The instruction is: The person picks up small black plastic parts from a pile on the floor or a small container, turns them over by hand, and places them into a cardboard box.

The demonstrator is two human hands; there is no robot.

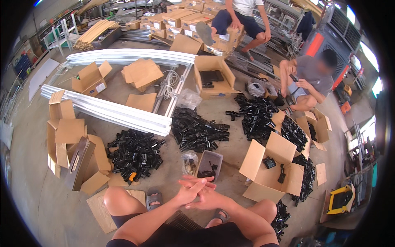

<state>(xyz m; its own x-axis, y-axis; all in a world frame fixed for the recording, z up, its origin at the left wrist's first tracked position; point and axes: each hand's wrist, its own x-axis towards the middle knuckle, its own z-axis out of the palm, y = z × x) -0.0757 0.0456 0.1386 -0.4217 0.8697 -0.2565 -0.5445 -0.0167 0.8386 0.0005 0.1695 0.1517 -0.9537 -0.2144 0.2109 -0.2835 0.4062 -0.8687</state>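
My left hand (190, 192) and my right hand (209, 199) are clasped in front of me, fingers laced together above my lap. No part is seen between them. Just beyond stands a grey plastic bin (220, 161) with a few small black pieces at its bottom. A clear plastic bag (189, 161) of small items leans beside it. To the left lies a heap of black plastic parts (133, 154), with a yellow-orange tool (132, 177) at its near edge. On the right, an open cardboard box (263, 181) holds a couple of black pieces.
More black parts pile up ahead (197, 129) and right (257, 113). White metal rails (111, 109) lie behind the left heap. Opened cartons (66, 136) stand left. A seated person (308, 80) at right handles a black part; another person (242, 20) sits on stacked boxes.
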